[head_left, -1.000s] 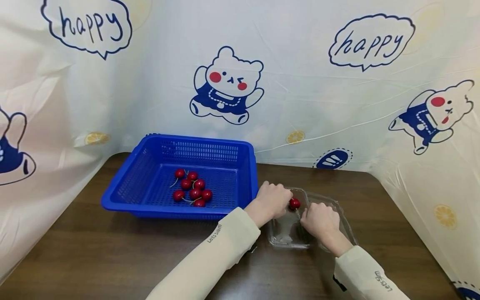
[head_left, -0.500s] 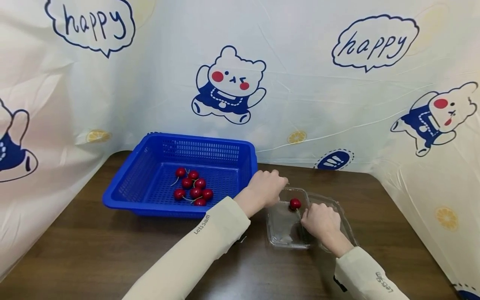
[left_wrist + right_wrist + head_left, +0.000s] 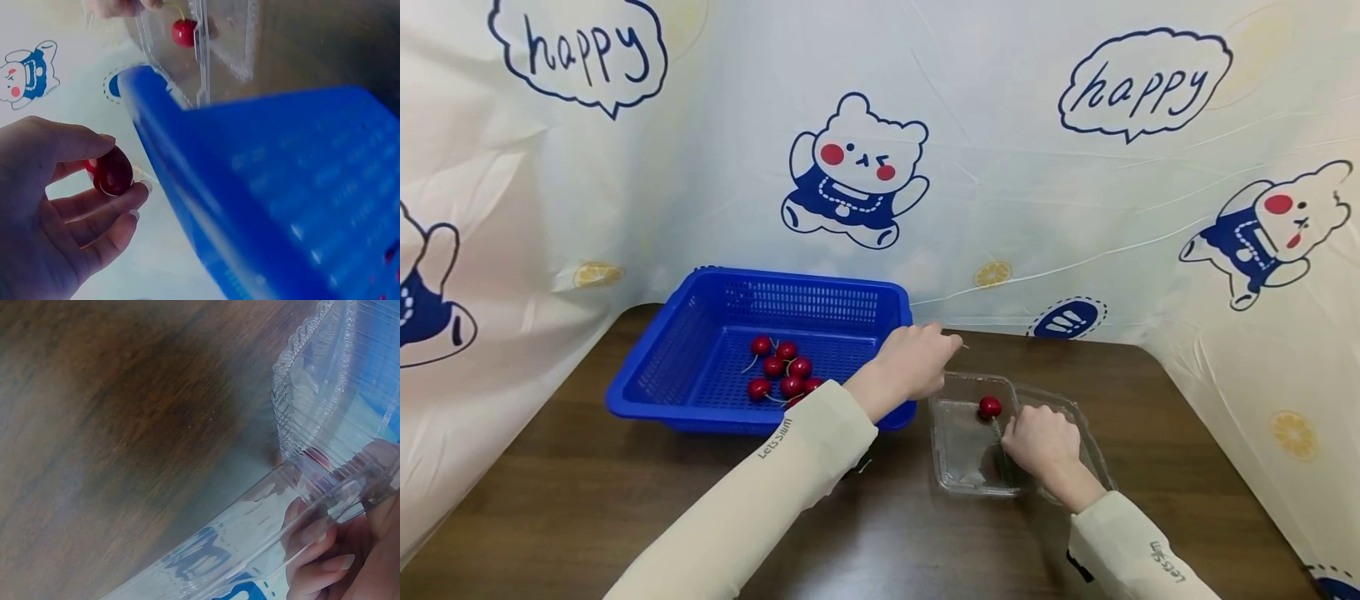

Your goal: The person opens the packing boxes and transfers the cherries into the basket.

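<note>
In the left wrist view my left hand (image 3: 47,181) pinches a dark red cherry (image 3: 115,173) between thumb and fingers. The head view shows that left hand (image 3: 910,362) at the right rim of a blue plastic basket (image 3: 692,417), with the cherry hidden behind it and a thin stem poking out. Several cherries (image 3: 773,367) lie on the basket floor, some with stems. My right hand (image 3: 1043,442) grips the edge of a clear plastic box (image 3: 958,442), between the box and its folded-out lid (image 3: 1093,446). One cherry (image 3: 990,407) with a stem sits in the box.
Both containers stand on a dark brown wooden table (image 3: 925,550), basket at left, box at right. A printed curtain (image 3: 1000,183) with bears hangs behind and along the sides. My left forearm crosses in front of the basket's near right corner.
My left hand has moved left and slightly up, away from the box to the basket's right rim. My right hand and the cherry in the box have stayed in place.
</note>
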A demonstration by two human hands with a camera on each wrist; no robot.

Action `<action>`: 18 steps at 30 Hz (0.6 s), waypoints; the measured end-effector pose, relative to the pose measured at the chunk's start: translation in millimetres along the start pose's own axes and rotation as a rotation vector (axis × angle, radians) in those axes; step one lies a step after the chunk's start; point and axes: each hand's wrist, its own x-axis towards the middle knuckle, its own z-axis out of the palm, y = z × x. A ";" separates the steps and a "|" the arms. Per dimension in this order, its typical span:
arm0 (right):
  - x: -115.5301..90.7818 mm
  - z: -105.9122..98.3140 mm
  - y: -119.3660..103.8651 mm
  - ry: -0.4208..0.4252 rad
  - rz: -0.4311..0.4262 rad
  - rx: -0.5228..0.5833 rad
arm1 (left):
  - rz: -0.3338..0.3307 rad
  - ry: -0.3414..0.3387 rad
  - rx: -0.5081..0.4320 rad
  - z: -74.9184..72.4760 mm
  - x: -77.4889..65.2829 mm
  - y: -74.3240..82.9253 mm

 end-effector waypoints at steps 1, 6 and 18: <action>0.0 0.3 -0.1 0.000 0.000 0.000 | -0.001 0.005 -0.002 -0.7 -0.9 -2.8; -0.2 1.4 -2.9 -0.007 -0.005 -0.006 | -0.025 0.012 -0.012 -2.9 -7.6 -20.5; -0.1 1.2 -1.1 0.002 0.009 -0.012 | -0.129 0.031 -0.116 -10.4 -25.1 -60.2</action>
